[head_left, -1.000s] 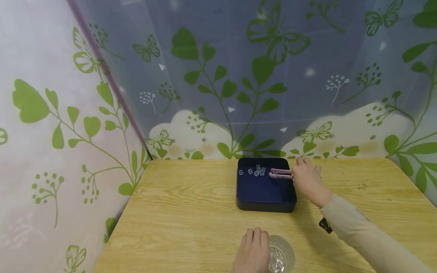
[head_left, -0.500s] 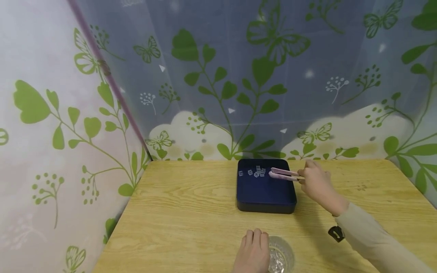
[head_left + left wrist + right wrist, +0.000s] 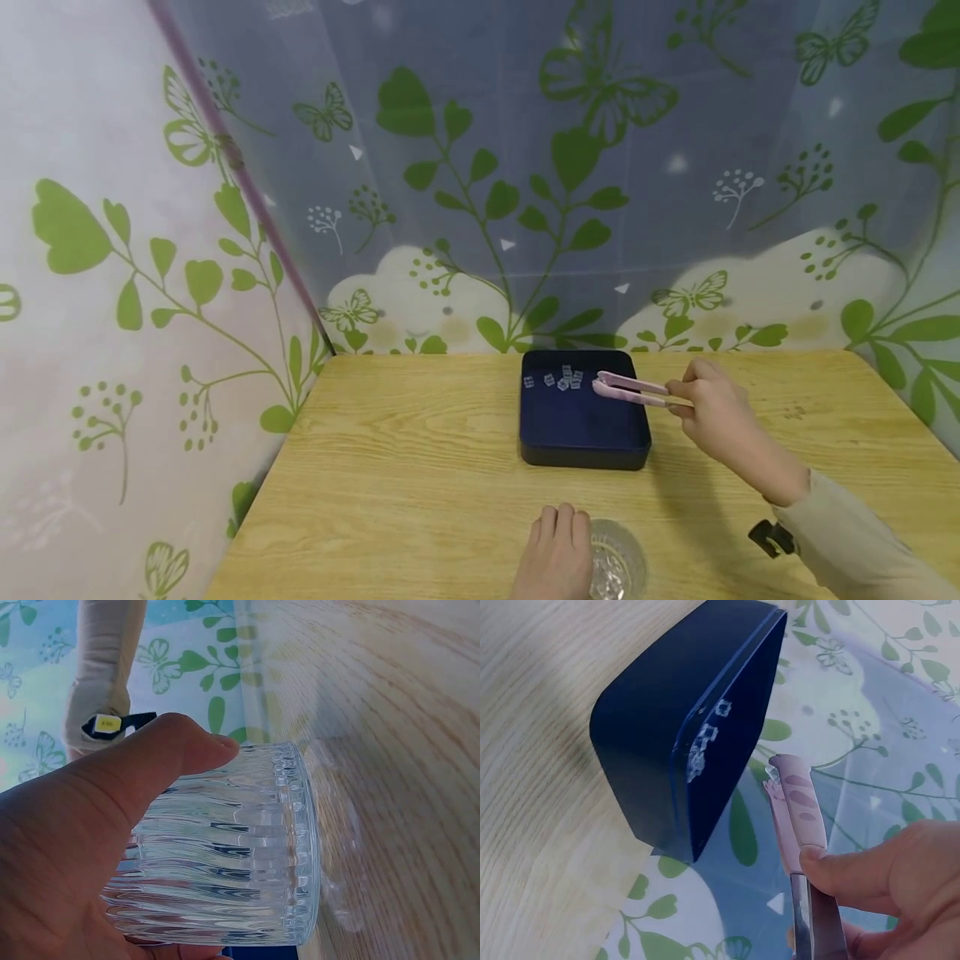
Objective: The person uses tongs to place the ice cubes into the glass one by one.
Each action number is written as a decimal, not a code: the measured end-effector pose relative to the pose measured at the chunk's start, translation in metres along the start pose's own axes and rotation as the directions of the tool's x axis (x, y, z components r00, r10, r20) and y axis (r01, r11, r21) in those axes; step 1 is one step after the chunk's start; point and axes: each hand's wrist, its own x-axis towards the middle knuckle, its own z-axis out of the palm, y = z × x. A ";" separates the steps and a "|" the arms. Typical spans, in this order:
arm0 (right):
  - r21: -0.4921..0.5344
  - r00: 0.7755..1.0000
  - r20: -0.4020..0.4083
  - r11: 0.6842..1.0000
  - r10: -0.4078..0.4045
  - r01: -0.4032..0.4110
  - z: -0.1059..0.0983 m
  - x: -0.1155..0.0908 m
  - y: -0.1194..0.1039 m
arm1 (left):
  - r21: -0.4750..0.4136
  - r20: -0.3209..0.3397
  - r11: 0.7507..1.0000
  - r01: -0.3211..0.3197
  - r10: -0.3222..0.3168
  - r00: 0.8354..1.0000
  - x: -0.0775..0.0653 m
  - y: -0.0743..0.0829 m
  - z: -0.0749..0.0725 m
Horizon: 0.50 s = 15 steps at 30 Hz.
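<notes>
The right hand [image 3: 712, 408] has its grip pinched on pink tongs [image 3: 633, 392], their tips over the right part of the blue tray [image 3: 585, 425], with a small clear cube [image 3: 772, 773] between them. The cube looks light, hard and slippery — best held by flat sides. In front of the tray, the left hand [image 3: 557, 554] holds a ribbed glass [image 3: 240, 855] round its side — likely heavy and breakable. Under the tray is a wooden table [image 3: 390, 467]; behind it, a leafy wall sheet [image 3: 465, 208].

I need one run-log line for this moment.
left hand: holds glass; right hand: holds pink tongs; tongs: clear piece between tips; blue tray: clear cubes
</notes>
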 end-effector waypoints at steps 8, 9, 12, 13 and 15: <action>0.018 0.992 -0.090 0.996 -0.084 0.086 -0.012 -0.015 -0.007 | 0.007 -0.009 1.000 -0.003 0.003 1.000 0.000 0.001 0.001; 0.021 0.991 -0.097 0.995 -0.092 0.095 -0.013 -0.017 -0.008 | 0.011 -0.013 1.000 -0.004 0.004 1.000 0.000 0.001 0.001; 0.029 0.987 -0.111 0.993 -0.113 0.117 -0.017 -0.022 -0.012 | 0.025 -0.044 1.000 -0.006 0.007 0.999 0.000 0.001 0.001; 0.028 0.986 -0.119 0.992 -0.119 0.124 -0.019 -0.024 -0.013 | 0.029 -0.056 1.000 -0.007 0.009 0.998 0.000 0.001 0.001; 0.029 0.983 -0.129 0.990 -0.133 0.137 -0.021 -0.027 -0.015 | 0.032 -0.066 0.999 -0.007 0.009 0.998 0.000 0.001 0.001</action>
